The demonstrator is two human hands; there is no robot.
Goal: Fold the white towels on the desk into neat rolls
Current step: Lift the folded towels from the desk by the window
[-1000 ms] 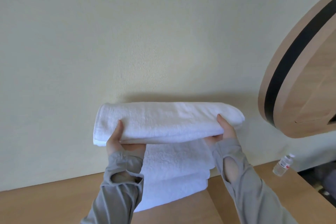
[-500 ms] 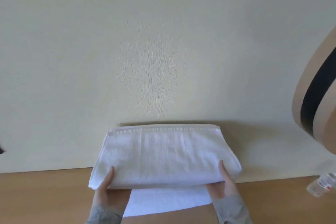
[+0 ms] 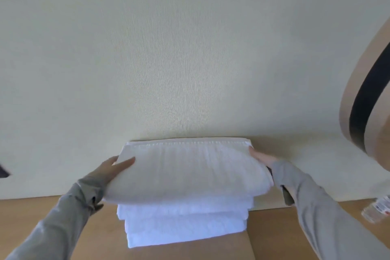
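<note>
A folded white towel [image 3: 190, 171] lies on top of a stack of folded white towels [image 3: 183, 228] on the wooden desk [image 3: 280, 236], against the pale wall. My left hand [image 3: 109, 170] grips the top towel's left end, thumb on top and fingers underneath. At the towel's right end, my right hand [image 3: 261, 158] holds the far corner, with its palm partly hidden behind the towel. Grey sleeves cover both arms.
A clear plastic bottle [image 3: 377, 211] lies on the desk at the far right edge. A round wooden frame with a dark band [image 3: 367, 107] hangs on the wall at the upper right. A dark object [image 3: 3, 172] shows at the left edge.
The towel held up in the air has come down onto the stack. Both hands have slid further back along its ends. The view has tilted and moved closer.
</note>
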